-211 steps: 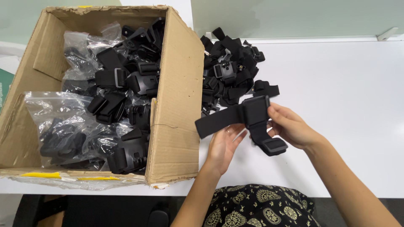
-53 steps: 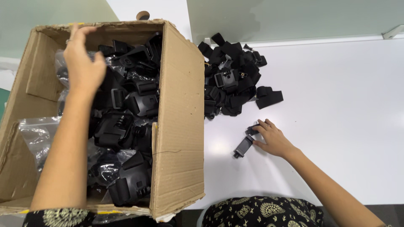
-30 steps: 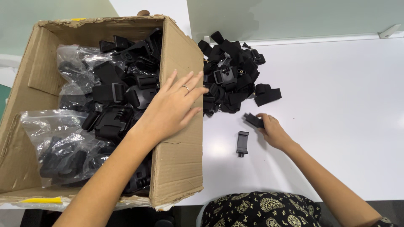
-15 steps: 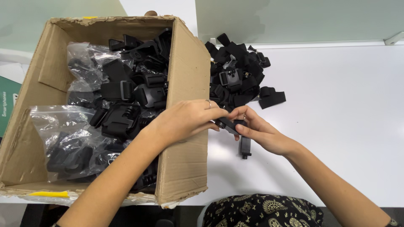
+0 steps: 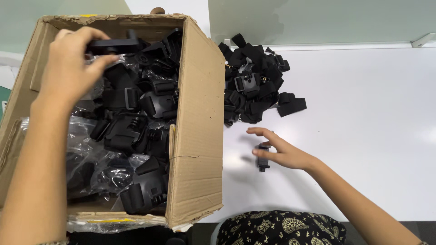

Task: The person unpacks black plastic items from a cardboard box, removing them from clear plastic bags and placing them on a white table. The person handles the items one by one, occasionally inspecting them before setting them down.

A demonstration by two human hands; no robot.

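- Head view, left side: left hand (image 5: pixel 68 75) is raised over the far end of the cardboard box (image 5: pixel 196 136); fingers and thumb are pinched on a flat black plastic part (image 5: pixel 113 45), held level above the contents, probably so it clears the tangle below.
- Head view, box contents: black mounts and straps (image 5: pixel 136 118) are heaped loose in the middle; clear plastic bags (image 5: pixel 91 159) of the same black pieces lie along the near and left side, crumpled; the near flap carries a strip of yellow tape (image 5: pixel 106 221); no label can be read.
- Head view, right side: right hand (image 5: pixel 281 152) lies low on the white table (image 5: pixel 363 113), fingers spread and loosely curled over a small black clip (image 5: pixel 262 159); it touches the clip on the tabletop; whether it is gripped I cannot tell.
- Head view, beyond: a pile of black strap pieces (image 5: pixel 254 90) sits on the table just beside the box's right wall, far of the right hand; one folded strap (image 5: pixel 291 104) lies at its right edge.
- The two hands are well apart, the box wall between them.
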